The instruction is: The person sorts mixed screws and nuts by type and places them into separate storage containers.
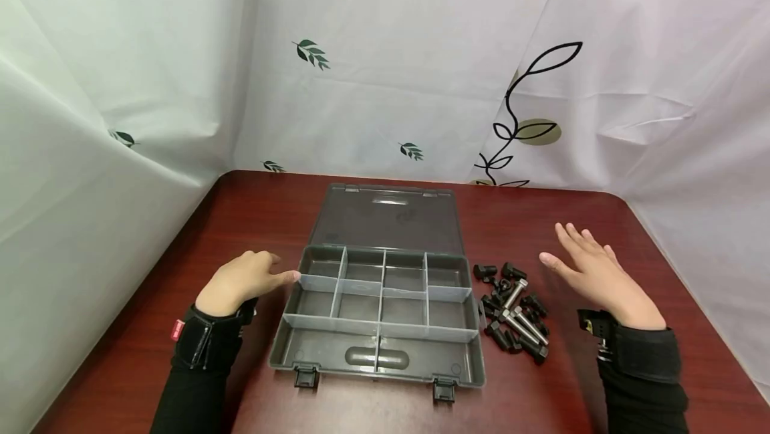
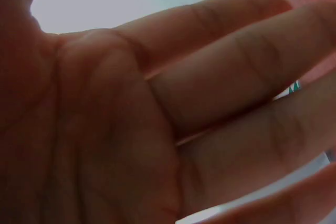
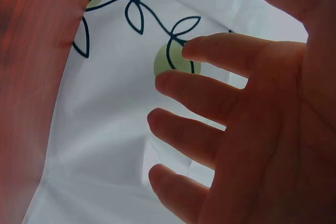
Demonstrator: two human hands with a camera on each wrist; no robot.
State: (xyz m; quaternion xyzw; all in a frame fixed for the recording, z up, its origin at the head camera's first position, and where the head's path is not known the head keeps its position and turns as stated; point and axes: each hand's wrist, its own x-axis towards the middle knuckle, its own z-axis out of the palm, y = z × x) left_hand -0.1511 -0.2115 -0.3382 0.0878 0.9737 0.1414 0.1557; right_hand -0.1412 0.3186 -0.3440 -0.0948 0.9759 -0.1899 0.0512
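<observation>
A grey plastic compartment box (image 1: 355, 327) lies on the table with its lid (image 1: 391, 220) swung back flat behind it. Its divided compartments hold nothing. My left hand (image 1: 243, 280) is at the box's left side, thumb tip right at the rim, its palm and relaxed fingers (image 2: 220, 72) filling the left wrist view. To the right of the box lies a pile of black and silver bolts (image 1: 517, 313). My right hand (image 1: 601, 280) hovers to the right of the pile, fingers spread and holding nothing; the right wrist view shows its extended fingers (image 3: 199, 95) too.
The dark red table (image 1: 265, 213) has rounded back corners. White cloth (image 1: 385, 86) printed with leaves hangs behind it and along both sides. Two black latches (image 1: 444, 390) stick out from the front of the box toward me.
</observation>
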